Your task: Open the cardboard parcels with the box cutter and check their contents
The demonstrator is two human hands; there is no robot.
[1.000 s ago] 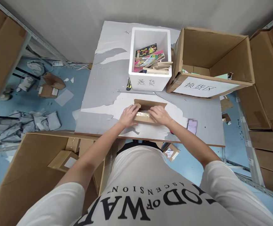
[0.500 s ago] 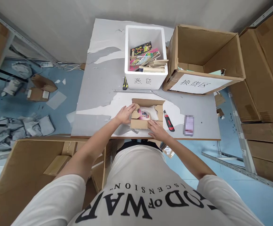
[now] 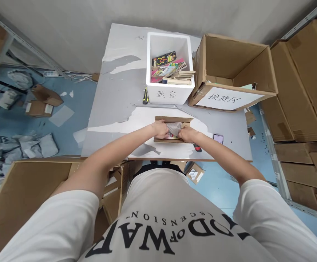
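A small open cardboard box (image 3: 172,119) sits near the front edge of the table, with clear plastic wrap (image 3: 174,128) and a colourful printed item (image 3: 171,136) inside. My left hand (image 3: 161,129) reaches into the box's left side, its fingers closed on the wrap. From the right, my right hand (image 3: 187,133) also has its fingers closed on the wrap; its fingertips are partly hidden. Beside my right wrist lies a red and black utility knife (image 3: 197,147), mostly covered by the forearm. A phone (image 3: 218,138) lies further right, partly behind that forearm.
At the back stand a white foam box (image 3: 169,95) holding books and a large cardboard box (image 3: 230,97) with a handwritten label. A yellow and black utility knife (image 3: 145,96) lies by the foam box. A big open carton (image 3: 38,189) stands below left of the table (image 3: 114,94).
Both hands have moved from the small box's flaps and front into its inside and closed on the plastic wrap. The near flap no longer shows, and my right forearm now covers most of the red knife.
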